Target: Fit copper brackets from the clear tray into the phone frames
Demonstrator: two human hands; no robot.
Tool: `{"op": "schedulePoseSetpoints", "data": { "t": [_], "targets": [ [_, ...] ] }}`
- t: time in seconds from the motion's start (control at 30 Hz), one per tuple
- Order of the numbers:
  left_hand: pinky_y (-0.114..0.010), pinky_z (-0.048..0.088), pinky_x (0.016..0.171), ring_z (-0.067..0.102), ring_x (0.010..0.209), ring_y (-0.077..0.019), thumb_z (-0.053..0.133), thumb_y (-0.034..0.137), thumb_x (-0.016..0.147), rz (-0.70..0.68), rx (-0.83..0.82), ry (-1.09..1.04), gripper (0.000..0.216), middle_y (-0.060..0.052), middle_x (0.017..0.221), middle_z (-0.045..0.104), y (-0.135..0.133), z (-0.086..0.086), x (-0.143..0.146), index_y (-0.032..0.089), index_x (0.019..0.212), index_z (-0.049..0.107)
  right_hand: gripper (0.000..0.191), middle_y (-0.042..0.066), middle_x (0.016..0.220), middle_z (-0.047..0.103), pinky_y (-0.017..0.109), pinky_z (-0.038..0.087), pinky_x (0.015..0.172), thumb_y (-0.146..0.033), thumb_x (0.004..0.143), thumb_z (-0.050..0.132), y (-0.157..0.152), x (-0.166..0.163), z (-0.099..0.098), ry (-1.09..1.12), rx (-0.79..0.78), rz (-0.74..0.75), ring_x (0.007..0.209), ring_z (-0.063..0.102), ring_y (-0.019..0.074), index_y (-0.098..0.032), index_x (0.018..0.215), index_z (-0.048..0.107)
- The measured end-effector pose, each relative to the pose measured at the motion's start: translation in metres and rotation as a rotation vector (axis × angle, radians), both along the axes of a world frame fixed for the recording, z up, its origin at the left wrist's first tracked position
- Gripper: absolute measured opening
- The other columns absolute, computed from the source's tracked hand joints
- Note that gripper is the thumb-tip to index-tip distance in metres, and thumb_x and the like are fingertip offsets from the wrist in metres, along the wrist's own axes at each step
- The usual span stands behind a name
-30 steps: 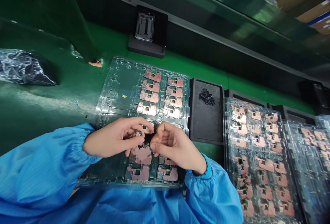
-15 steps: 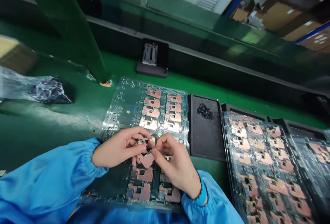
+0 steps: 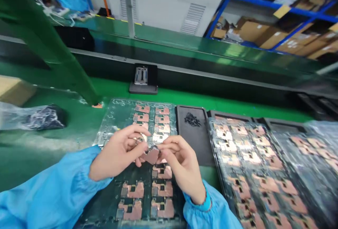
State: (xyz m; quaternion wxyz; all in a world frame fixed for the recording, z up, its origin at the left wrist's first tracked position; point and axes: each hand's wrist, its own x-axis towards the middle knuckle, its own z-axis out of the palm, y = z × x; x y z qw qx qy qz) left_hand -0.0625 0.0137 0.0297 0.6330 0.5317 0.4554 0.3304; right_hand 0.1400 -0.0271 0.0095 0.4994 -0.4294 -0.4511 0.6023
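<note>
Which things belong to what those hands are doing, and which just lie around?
Seemingly in use:
copper-coloured board in the left hand
clear tray of similar boards beneath
perhaps the small black pieces

Seemingly just lying about:
plastic bag
phone-like frame
shelved cardboard boxes

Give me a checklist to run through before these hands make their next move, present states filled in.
1. Left hand holding the circuit board: ok.
2. Right hand close at the board's edge: ok.
3. Small part between the right fingertips: cannot tell, too small to make out.
4. Small black parts gathered inside the dark tray: ok.
5. Full view of the clear tray: not ok, hands cover some.
</note>
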Motion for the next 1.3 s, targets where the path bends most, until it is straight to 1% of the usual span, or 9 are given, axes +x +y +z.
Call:
{"op": "schedulePoseSetpoints", "data": {
  "t": [0.17,0.27,0.6,0.83,1.0,1.1,1.17,1.23,1.3],
  "targets": [
    [-0.017,0.059,0.052,0.069,0.051,-0.0106,0.069,0.029,0.091,0.108,-0.026,0.085,0.016,0.006,0.068,0.067,-0.02,0.019,0.005,0.021,0.104,0.062,0.016,0.003,0.093,0.076,0.02,0.058,0.066,-0.032,0.095,0.074,-0.005,-0.004,0.006,0.132,-0.03,-0.006,0.07,0.07,0.0103,-0.023,0.104,0.064],
    [-0.017,0.059,0.052,0.07,0.052,-0.0108,0.069,0.028,0.09,0.13,-0.022,0.116,0.013,0.006,0.068,0.066,-0.024,0.023,0.007,0.022,0.099,0.063,0.012,0.002,0.09,0.076,0.017,0.057,0.068,-0.028,0.096,0.073,-0.008,-0.005,0.006,0.112,-0.03,-0.015,0.072,0.07,0.0088,-0.023,0.104,0.065],
    [-0.019,0.058,0.049,0.07,0.051,-0.0126,0.069,0.029,0.088,0.138,-0.051,0.122,0.012,0.005,0.069,0.066,-0.024,0.021,0.008,0.022,0.097,0.064,0.014,0.001,0.083,0.073,0.018,0.052,0.065,-0.028,0.093,0.076,-0.004,-0.009,0.004,0.063,-0.049,-0.054,0.07,0.066,0.0095,-0.022,0.101,0.065],
    [-0.017,0.056,0.046,0.067,0.046,-0.0098,0.073,0.025,0.087,0.098,-0.107,0.035,0.013,0.004,0.075,0.066,-0.025,0.022,0.008,0.022,0.097,0.066,0.031,-0.001,0.078,0.067,0.019,0.042,0.06,-0.029,0.089,0.08,-0.001,-0.009,0.003,0.149,-0.141,0.018,0.063,0.051,0.0077,-0.02,0.079,0.052],
    [-0.021,0.058,0.045,0.068,0.05,-0.0127,0.077,0.033,0.087,0.026,-0.244,-0.192,0.028,0.001,0.084,0.068,-0.009,0.007,0.002,0.021,0.104,0.058,0.029,0.002,0.09,0.07,0.024,0.049,0.068,-0.041,0.089,0.08,-0.001,-0.008,0.0,0.306,-0.117,0.094,0.071,0.06,0.0114,-0.023,0.098,0.06],
    [-0.021,0.061,0.06,0.067,0.065,-0.0114,0.076,0.034,0.09,0.031,-0.408,-0.365,0.031,0.003,0.076,0.063,0.001,0.001,0.01,0.021,0.105,0.053,0.045,0.006,0.109,0.07,0.032,0.054,0.084,-0.043,0.076,0.091,-0.001,-0.014,-0.008,0.28,0.043,-0.024,0.093,0.067,0.0193,-0.025,0.106,0.063],
    [-0.02,0.06,0.071,0.065,0.074,-0.0083,0.073,0.033,0.092,0.044,-0.457,-0.438,0.028,0.003,0.08,0.062,0.003,0.002,0.023,0.02,0.098,0.049,0.039,0.004,0.102,0.071,0.031,0.055,0.084,-0.033,0.076,0.092,0.001,-0.018,-0.014,0.209,0.103,-0.158,0.093,0.068,0.0196,-0.025,0.102,0.064],
    [-0.022,0.059,0.078,0.065,0.079,-0.0082,0.068,0.034,0.095,-0.002,-0.411,-0.437,0.029,0.002,0.085,0.064,0.007,0.005,0.039,0.02,0.091,0.043,0.028,0.002,0.092,0.071,0.028,0.056,0.078,-0.03,0.084,0.086,0.005,-0.019,-0.018,0.181,0.127,-0.266,0.086,0.069,0.0175,-0.025,0.101,0.064],
    [-0.027,0.06,0.079,0.068,0.082,-0.0114,0.056,0.038,0.102,-0.126,-0.216,-0.247,0.027,0.0,0.087,0.066,0.019,0.006,0.052,0.021,0.09,0.04,0.025,0.002,0.093,0.072,0.03,0.057,0.081,-0.035,0.088,0.081,0.011,-0.016,-0.018,0.22,0.131,-0.348,0.086,0.07,0.018,-0.025,0.105,0.065]
  ]
}}
